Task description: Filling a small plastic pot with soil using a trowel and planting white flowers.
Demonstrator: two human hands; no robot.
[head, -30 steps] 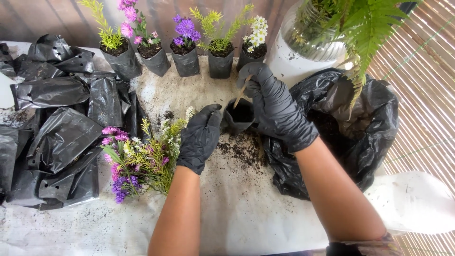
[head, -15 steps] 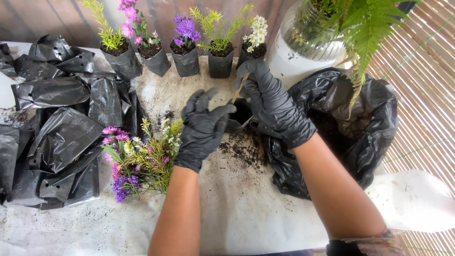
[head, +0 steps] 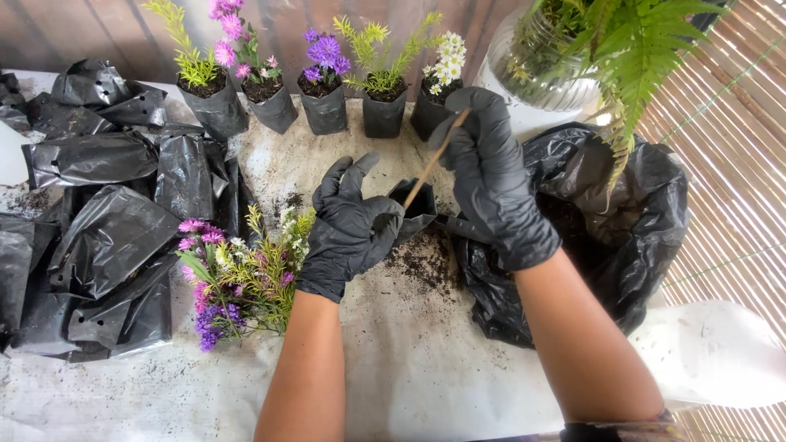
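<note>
Both my hands wear black gloves. My left hand (head: 350,225) presses its palm against the side of a small black planting bag (head: 419,205) filled with soil, fingers spread. My right hand (head: 491,168) grips a thin wooden stick (head: 432,164) whose lower end pokes into the soil in that bag. The bag stands on a white sheet (head: 409,368) among spilled soil (head: 422,258). A bunch of loose purple, pink and yellow-green flowers (head: 241,274) lies just left of my left hand.
Several small black bags with planted flowers (head: 326,98) line the far edge. Flat black bags (head: 106,221) are piled on the left. A large black sack of soil (head: 606,213) sits on the right, beside a white pot with a fern (head: 532,74).
My left hand shifted from the bag's left rim, opened its fingers and settled against the bag's side. My right hand rose and tilted the stick, with its top now farther right.
</note>
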